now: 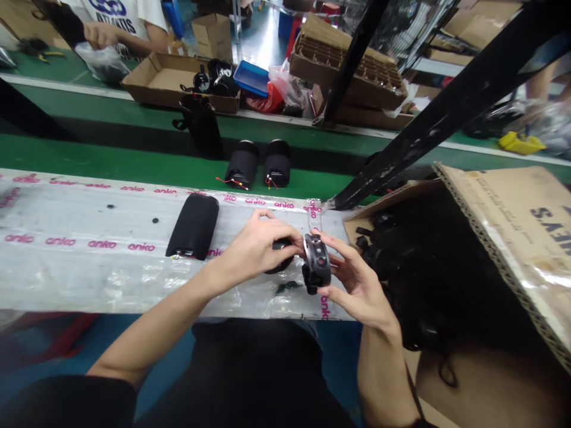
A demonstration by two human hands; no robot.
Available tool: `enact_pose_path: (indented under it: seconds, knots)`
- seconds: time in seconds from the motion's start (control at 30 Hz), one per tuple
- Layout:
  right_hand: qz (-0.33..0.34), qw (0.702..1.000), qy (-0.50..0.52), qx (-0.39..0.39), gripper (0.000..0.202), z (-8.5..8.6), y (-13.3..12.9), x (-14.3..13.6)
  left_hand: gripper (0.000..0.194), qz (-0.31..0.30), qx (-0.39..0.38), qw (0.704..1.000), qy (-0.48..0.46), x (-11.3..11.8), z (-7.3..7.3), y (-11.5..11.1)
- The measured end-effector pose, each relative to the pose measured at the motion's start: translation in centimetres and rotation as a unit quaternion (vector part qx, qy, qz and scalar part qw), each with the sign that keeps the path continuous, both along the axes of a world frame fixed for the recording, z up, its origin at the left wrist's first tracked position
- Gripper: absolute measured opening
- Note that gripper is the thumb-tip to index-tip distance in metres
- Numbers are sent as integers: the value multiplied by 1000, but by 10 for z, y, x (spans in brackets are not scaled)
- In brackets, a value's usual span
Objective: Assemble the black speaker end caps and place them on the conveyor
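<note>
Over the table's front half, my right hand (361,285) grips a black round plastic part (317,261) by its rim, thumb below and fingers above. Small holes or buttons show on the part's side. My left hand (267,241) is closed around another dark round piece (281,261), mostly hidden under the fingers and thumb. Its fingertips come up close to the part in my right hand; whether they touch it I cannot tell. To the left of my hands a black fabric-covered speaker body (194,226) lies on the table, with small wire ends at its near edge.
Plastic sheeting with pink print covers the table (89,273). Two more black speaker bodies (243,163) with wires lie on the green conveyor (147,160). A carton (504,220) of black parts stands right, near a slanted black post (414,119). Across, a person (127,30) handles a plastic bag.
</note>
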State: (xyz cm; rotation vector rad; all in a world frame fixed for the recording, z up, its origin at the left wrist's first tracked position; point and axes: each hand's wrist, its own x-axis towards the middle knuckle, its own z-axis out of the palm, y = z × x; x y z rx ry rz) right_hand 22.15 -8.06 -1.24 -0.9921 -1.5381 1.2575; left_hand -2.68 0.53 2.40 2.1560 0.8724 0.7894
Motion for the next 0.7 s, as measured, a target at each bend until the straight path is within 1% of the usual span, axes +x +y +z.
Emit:
enact_pose_path:
  seconds: [0.07,0.13,0.2,0.3,0.4,0.47,0.53,0.57,0.63,0.7]
  knots:
    - [23,1000,15,8,71,3,3,-1,4,-13,-73,997,-25,-1,1,6]
    - [13,999,27,12,71,4,6,-4,4,-19,-124,991,-44,-3,4,10]
    - [-22,999,35,10,74,5,9,-8,6,-14,-124,991,-43,-7,7,11]
    - [-56,998,41,-1,74,6,10,-18,3,6,-85,996,-27,-15,6,5]
    - [-74,997,16,0,71,12,9,-33,10,26,-68,997,-36,-17,-4,-4]
    - [-103,994,-32,6,74,21,6,-43,7,44,-57,996,-59,-16,-13,-11]
    - [-115,989,-94,8,81,31,4,-52,13,62,-52,993,-86,-15,-21,-16]
    - [-108,987,-122,9,83,36,2,-55,18,67,-57,991,-99,-15,-24,-18]
    - [-84,983,-162,18,84,44,1,-60,24,59,-83,987,-127,-17,-29,-20]
    - [-75,977,-195,44,82,47,4,-62,22,44,-132,974,-176,-21,-33,-19]
